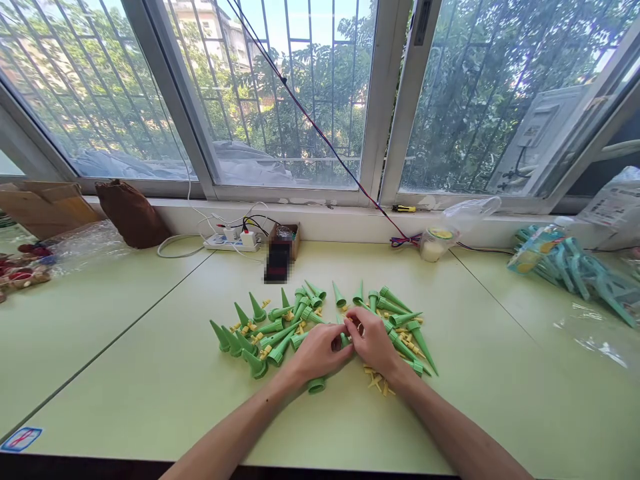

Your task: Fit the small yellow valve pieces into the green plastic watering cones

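Observation:
My left hand (pixel 323 351) and my right hand (pixel 374 339) meet over the middle of the table, both with fingers closed. A green plastic spike (pixel 344 340), mostly hidden, shows between the left thumb and fingers. At the right fingertips there is a small yellowish bit, largely covered by the fingers. Many hollow green cone-shaped spikes lie around the hands, some standing point up (pixel 257 308), others on their sides (pixel 423 347). Small yellow plastic pieces (pixel 265 351) are scattered among them, with a little pile (pixel 380 381) beside the right wrist. A green cap end (pixel 316 385) lies under the left forearm.
A power strip (pixel 233 241) with cables and a small box (pixel 290 237) sit at the back. Further right are a lidded cup (pixel 434 243) and bagged blue-green items (pixel 575 263). A brown bag (pixel 131 213) and cardboard (pixel 47 207) stand left, below the windows.

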### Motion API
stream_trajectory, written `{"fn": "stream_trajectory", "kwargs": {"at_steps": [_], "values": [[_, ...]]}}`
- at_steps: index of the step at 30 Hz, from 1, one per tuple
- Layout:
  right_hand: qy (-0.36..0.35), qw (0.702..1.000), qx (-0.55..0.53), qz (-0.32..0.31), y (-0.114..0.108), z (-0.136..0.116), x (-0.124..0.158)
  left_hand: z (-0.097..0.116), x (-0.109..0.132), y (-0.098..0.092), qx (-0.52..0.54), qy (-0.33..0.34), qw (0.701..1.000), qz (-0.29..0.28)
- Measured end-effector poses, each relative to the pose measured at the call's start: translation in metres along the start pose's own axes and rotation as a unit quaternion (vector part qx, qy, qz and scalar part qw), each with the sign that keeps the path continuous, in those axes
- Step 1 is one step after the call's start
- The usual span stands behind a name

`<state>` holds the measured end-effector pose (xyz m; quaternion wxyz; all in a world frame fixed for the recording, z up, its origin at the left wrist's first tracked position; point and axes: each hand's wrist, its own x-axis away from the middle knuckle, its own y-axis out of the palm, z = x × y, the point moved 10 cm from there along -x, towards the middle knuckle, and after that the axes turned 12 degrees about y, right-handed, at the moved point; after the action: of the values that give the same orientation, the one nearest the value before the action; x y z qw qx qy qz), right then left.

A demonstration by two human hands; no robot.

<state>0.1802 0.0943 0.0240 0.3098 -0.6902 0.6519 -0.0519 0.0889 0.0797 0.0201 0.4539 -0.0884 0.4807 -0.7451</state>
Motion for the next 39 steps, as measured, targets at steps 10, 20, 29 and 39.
{"fn": "stream_trajectory", "kwargs": {"at_steps": [10, 20, 29, 39], "values": [[-0.001, 1.0, -0.001, -0.001, 0.0017, 0.0018, -0.0001, 0.0002, -0.0001, 0.0003, 0.001, 0.006, 1.0, 0.0], [0.003, 1.0, -0.001, -0.003, 0.0005, -0.0002, -0.0007, 0.0008, 0.0, -0.0002, 0.0, 0.005, 1.0, 0.0], [0.002, 1.0, 0.004, -0.008, 0.0013, -0.0003, -0.0002, 0.0002, 0.0001, 0.0002, -0.003, 0.007, 1.0, -0.001], [0.005, 1.0, 0.002, -0.01, 0.0015, 0.0004, 0.0005, 0.0012, 0.0003, -0.0004, -0.005, 0.012, 1.0, 0.0]]}}
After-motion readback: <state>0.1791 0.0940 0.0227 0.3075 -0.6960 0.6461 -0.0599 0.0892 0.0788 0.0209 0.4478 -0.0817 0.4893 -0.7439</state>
